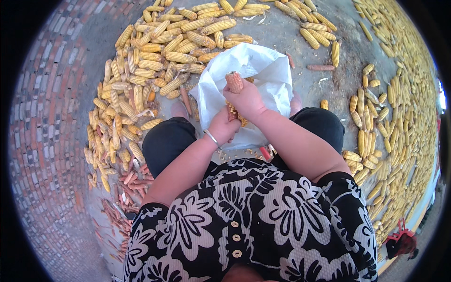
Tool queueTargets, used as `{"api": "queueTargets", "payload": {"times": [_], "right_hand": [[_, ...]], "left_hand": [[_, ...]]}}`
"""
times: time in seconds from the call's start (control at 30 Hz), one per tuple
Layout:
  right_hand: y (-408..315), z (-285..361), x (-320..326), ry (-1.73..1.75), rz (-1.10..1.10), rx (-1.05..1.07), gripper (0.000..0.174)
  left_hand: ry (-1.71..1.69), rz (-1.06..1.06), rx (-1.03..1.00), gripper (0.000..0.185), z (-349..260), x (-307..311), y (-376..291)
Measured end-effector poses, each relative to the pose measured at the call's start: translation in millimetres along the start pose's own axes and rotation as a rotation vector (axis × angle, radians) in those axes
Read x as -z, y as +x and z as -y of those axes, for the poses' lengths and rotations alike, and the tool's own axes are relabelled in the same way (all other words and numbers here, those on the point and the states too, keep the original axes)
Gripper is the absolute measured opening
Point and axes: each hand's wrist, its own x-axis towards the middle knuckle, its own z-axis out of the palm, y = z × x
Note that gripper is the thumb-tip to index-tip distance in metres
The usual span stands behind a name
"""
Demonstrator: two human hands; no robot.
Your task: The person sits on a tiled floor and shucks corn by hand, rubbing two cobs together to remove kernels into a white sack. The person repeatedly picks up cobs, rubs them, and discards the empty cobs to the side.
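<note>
A white woven-plastic sack (273, 75) stands between my knees with its mouth spread wide. Over it, my right hand (248, 100) grips a reddish corn cob (234, 81), whose bare end sticks up past the fingers. Just below and nearer my body, my left hand (222, 127) is closed around a partly shelled corn ear (232, 112) with some yellow kernels on it. My hands nearly touch, and their fingers hide whether the cob and the ear are separate pieces. Some yellow kernels show under my hands, against the sack.
Heaped corn ears (151, 63) lie ahead and left, by a brick surface (53, 88). Stripped cobs (130, 183) are piled at my left. A broad spread of corn (405, 141) covers the right side. A red object (265, 153) and loose kernels lie below the sack.
</note>
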Motion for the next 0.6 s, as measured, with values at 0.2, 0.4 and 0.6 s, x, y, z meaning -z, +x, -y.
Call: {"api": "queueTargets", "payload": {"times": [0.2,0.4,0.6], "right_hand": [[13.4,-2.5,12.2,0.331,0.115,-0.127,0.032],[8.8,20.0,31.6,0.527,0.276,-0.214,0.031],[-3.3,17.0,11.4,0.226,0.299,-0.138,0.028]], "left_hand": [[-0.360,0.130,0.117,0.024,-7.3,5.9,-0.4],[-0.569,0.057,0.084,0.031,-4.0,4.8,4.0],[0.030,-0.120,0.045,0.036,1.3,-3.0,6.5]]}}
